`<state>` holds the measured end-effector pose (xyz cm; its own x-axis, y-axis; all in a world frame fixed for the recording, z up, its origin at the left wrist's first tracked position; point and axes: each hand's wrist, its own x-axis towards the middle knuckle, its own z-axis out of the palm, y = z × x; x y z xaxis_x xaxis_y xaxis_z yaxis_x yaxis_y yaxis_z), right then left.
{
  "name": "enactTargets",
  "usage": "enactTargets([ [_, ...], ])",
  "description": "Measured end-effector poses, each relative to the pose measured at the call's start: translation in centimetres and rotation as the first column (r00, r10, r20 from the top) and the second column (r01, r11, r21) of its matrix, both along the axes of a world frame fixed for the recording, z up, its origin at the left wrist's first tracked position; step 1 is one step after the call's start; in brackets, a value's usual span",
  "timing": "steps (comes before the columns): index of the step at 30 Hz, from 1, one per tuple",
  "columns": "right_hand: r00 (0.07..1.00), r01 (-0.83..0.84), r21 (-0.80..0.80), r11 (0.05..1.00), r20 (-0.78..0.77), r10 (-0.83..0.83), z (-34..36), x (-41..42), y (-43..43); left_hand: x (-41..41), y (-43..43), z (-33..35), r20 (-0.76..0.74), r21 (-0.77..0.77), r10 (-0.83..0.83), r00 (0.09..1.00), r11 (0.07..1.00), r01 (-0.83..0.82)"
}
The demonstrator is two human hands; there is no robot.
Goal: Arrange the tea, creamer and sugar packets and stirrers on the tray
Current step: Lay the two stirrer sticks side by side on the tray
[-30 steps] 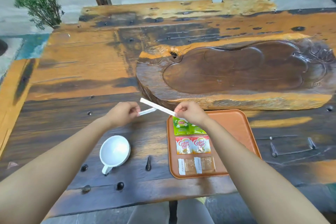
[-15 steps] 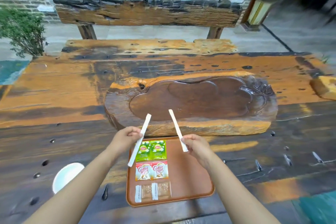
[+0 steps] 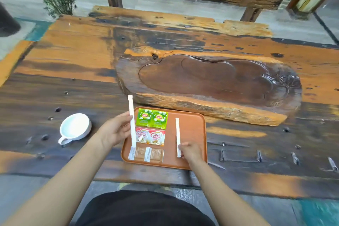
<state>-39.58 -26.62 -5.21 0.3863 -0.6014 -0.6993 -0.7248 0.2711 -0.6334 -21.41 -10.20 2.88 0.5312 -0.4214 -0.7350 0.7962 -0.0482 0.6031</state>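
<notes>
Stirrer step: right hand [image 3: 190,151] pinches one stirrer [image 3: 177,136] flat onto the tray [image 3: 194,124]; left hand [image 3: 114,131] grips the second stirrer [image 3: 131,119], which probably goes down alongside.

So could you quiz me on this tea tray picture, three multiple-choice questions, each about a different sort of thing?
1. Where is the white cup?
A. On the tray
B. On the table, left of the tray
C. Inside the carved wooden slab

2. How many green tea packets lie on the tray?
A. Two
B. Four
C. One

3. What is the left hand doing?
A. Resting flat on the table
B. Gripping the cup's handle
C. Holding a white stirrer

Answers:
1 B, the cup stands on the dark wood beside the tray's left edge.
2 A, two green packets sit side by side at the tray's far end.
3 C, the fingers pinch the stirrer over the tray's left edge.
</notes>
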Motion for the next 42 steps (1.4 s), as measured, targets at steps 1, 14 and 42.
enactTargets([
  [1, 0.999, -0.022, -0.04, 0.999, -0.028, 0.021, -0.4, 0.1, 0.1, -0.2, 0.2, -0.1, 0.001, -0.001, 0.003, 1.0, 1.0, -0.003],
  [14, 0.876, -0.469, -0.376, 0.799, -0.316, 0.365, -0.6, -0.1, 0.0, -2.1, 0.3, -0.5, 0.031, 0.047, 0.004, 1.0, 0.999, -0.005],
  [42, 0.721, -0.613, -0.641, 0.462, -0.216, 0.658, -2.8, -1.7, 0.1, -4.5, -4.5, -1.7, -0.037, 0.141, -0.108, 0.993, 0.984, 0.112],
])
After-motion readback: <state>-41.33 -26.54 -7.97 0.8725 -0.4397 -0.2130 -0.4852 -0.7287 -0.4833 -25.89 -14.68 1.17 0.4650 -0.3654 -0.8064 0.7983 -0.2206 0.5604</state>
